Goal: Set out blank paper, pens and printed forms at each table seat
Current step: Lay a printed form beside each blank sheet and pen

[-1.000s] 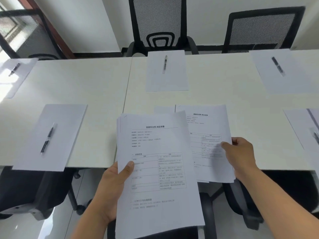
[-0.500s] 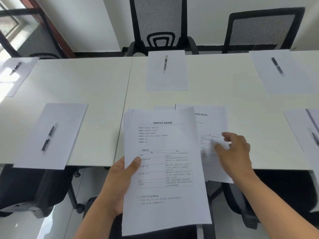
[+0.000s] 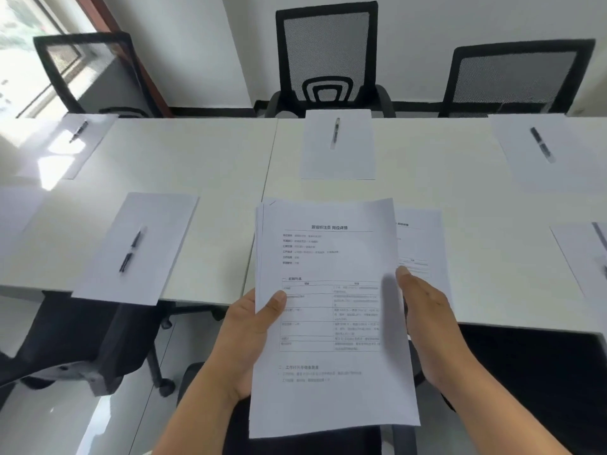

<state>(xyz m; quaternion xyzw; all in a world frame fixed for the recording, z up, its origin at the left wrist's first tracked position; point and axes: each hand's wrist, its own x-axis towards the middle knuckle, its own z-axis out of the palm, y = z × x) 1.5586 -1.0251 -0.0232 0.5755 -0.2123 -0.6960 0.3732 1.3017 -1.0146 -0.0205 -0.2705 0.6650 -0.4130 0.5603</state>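
My left hand (image 3: pixel 244 343) holds a stack of printed forms (image 3: pixel 328 310) above the table's near edge, thumb on the top sheet. My right hand (image 3: pixel 427 323) is at the stack's right edge, with its thumb on the top sheet and its fingers hidden behind the paper. One printed form (image 3: pixel 418 238) lies on the white table (image 3: pixel 203 165), mostly covered by the stack. Blank sheets with a pen on each lie at the near left (image 3: pixel 138 247), far middle (image 3: pixel 338 149), far right (image 3: pixel 538 152) and far left (image 3: pixel 75 139) seats.
Another sheet (image 3: pixel 584 257) with a pen sits at the right edge. Black mesh chairs stand behind the table at the left (image 3: pixel 88 70), middle (image 3: pixel 328 60) and right (image 3: pixel 515 77). A dark chair (image 3: pixel 65 339) is tucked under the near left seat.
My right hand let go of the form it laid on the table and came back to the right edge of the stack. The stack shifted right, covering most of that form.
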